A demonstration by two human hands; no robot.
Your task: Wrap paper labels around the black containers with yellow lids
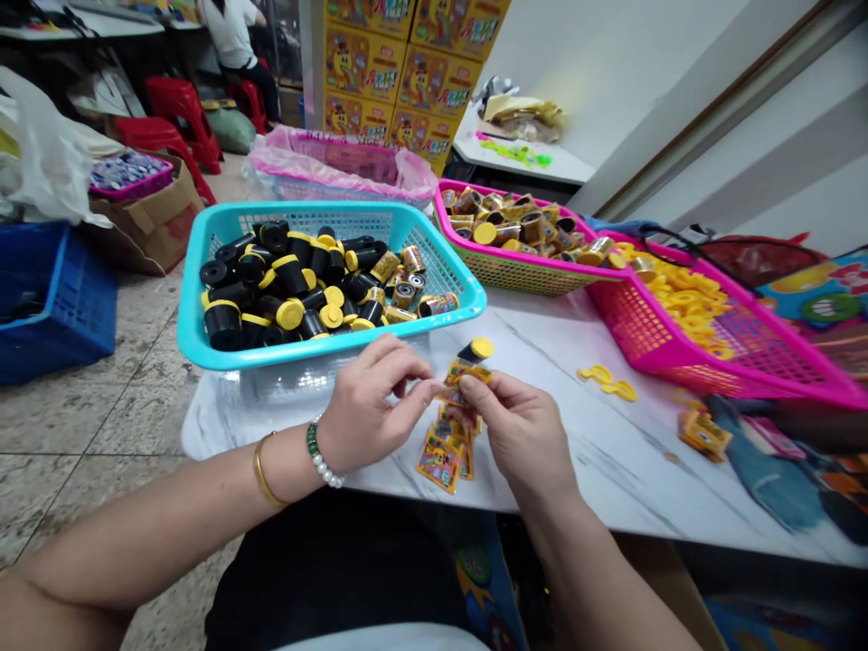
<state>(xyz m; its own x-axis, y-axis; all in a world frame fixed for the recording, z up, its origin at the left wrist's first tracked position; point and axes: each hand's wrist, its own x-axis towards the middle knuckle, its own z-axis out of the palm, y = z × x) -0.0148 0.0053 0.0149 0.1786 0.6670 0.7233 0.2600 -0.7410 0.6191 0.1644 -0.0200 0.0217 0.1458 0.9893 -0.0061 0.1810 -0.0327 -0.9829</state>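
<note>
Between thumb and fingers, my right hand (533, 434) pinches a small orange printed sticker (467, 371). My left hand (376, 402) has its thumb and forefinger closed at the sticker's left edge. Just beyond the fingertips is a black canister with a yellow cap (481, 349), partly hidden by the sticker. Below the hands, several similar printed stickers (439, 463) lie overlapping near the front edge of the white marbled table (562, 484). A turquoise basket (325, 355) behind my left hand holds black canisters with yellow caps (288, 276) and some wrapped in printed labels (405, 291).
A pink basket (444, 212) holds labelled canisters; another pink basket (620, 330) holds yellow plastic parts (684, 298). Loose yellow pieces (607, 382) and a sticker roll or stack (703, 432) lie at right. Printed cartons (366, 63) stand behind; a person (232, 36) sits far left.
</note>
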